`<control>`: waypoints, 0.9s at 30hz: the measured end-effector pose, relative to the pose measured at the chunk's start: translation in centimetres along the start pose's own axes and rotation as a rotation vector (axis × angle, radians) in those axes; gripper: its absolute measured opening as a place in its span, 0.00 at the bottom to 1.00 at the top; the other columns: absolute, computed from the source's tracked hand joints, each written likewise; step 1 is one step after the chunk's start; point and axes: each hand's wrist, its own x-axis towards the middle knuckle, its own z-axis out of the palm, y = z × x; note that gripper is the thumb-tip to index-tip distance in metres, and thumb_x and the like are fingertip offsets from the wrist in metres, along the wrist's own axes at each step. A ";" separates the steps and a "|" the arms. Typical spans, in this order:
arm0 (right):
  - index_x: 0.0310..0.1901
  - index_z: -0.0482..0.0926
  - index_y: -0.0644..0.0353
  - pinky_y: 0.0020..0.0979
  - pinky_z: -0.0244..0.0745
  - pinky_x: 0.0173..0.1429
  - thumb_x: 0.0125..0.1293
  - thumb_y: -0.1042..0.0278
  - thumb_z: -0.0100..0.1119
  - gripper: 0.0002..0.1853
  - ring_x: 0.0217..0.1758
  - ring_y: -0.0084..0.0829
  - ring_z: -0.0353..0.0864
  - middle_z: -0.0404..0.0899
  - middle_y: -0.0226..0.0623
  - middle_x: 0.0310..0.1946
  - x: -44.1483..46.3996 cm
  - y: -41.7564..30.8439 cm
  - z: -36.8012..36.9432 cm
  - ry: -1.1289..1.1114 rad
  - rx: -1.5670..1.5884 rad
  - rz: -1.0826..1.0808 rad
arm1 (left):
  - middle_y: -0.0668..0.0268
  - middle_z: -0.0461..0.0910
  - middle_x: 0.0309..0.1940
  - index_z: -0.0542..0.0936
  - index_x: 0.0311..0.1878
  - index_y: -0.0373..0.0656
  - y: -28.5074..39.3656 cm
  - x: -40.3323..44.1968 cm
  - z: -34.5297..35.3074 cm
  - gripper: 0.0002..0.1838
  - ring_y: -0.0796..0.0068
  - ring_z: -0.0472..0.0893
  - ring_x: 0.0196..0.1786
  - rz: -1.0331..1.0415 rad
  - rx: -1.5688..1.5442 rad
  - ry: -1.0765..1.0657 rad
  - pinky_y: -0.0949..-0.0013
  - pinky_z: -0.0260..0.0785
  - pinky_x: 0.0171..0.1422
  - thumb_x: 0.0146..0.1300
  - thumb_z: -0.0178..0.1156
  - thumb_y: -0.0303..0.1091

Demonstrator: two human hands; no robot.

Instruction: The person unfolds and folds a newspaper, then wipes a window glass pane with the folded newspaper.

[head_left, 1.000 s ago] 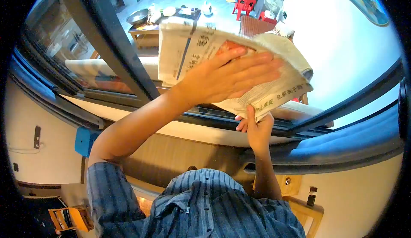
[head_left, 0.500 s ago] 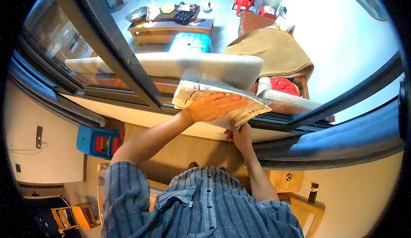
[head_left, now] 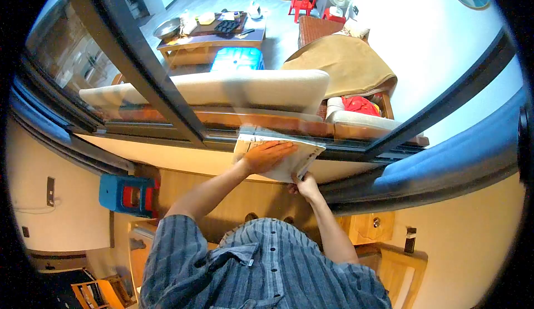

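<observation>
dark post (head_left: 142, 59) blocks way left of newspaper (head_left: 292, 164); slanting frame bar (head_left: 439, 95) bounds right. glass (head_left: 261, 117) closes way forward, sofa back (head_left: 256, 89) behind it. curtain (head_left: 445, 170) bulges beside right forearm (head_left: 334, 231). open gap between forearms, over wooden floor (head_left: 222, 200).

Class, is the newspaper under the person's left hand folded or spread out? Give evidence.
Folded: the newspaper forms a compact pad, much of it covered by the left hand.
</observation>
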 end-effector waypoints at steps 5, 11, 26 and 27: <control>0.44 0.77 0.68 0.28 0.75 0.25 0.79 0.55 0.58 0.19 0.23 0.28 0.84 0.84 0.42 0.26 -3.4 -5.7 -1.2 -0.105 0.157 0.297 | 0.64 0.67 0.77 0.66 0.78 0.48 2.4 -1.0 0.0 0.35 0.67 0.66 0.78 -0.080 -0.033 -0.014 0.58 0.56 0.82 0.67 0.56 0.37; 0.47 0.78 0.69 0.26 0.77 0.25 0.79 0.63 0.56 0.13 0.23 0.26 0.85 0.85 0.40 0.28 -7.1 -9.1 -2.2 -0.056 0.165 0.170 | 0.59 0.63 0.79 0.64 0.79 0.47 4.9 -0.9 -2.0 0.35 0.58 0.63 0.80 -0.267 -0.156 -0.155 0.50 0.53 0.83 0.69 0.56 0.36; 0.51 0.80 0.65 0.24 0.78 0.30 0.78 0.67 0.57 0.10 0.27 0.22 0.85 0.86 0.35 0.30 -14.6 -14.1 -5.8 -0.032 -0.007 -0.306 | 0.53 0.58 0.81 0.54 0.83 0.44 19.0 -12.7 -3.8 0.49 0.56 0.62 0.81 -1.560 -2.236 0.213 0.54 0.53 0.84 0.72 0.51 0.70; 0.50 0.80 0.65 0.24 0.78 0.30 0.78 0.67 0.57 0.10 0.27 0.22 0.85 0.86 0.35 0.29 -14.5 -15.4 -5.9 -0.051 0.010 -0.357 | 0.54 0.59 0.81 0.55 0.83 0.45 19.8 -11.9 -4.8 0.49 0.57 0.64 0.80 -1.443 -2.333 0.266 0.53 0.53 0.84 0.71 0.50 0.72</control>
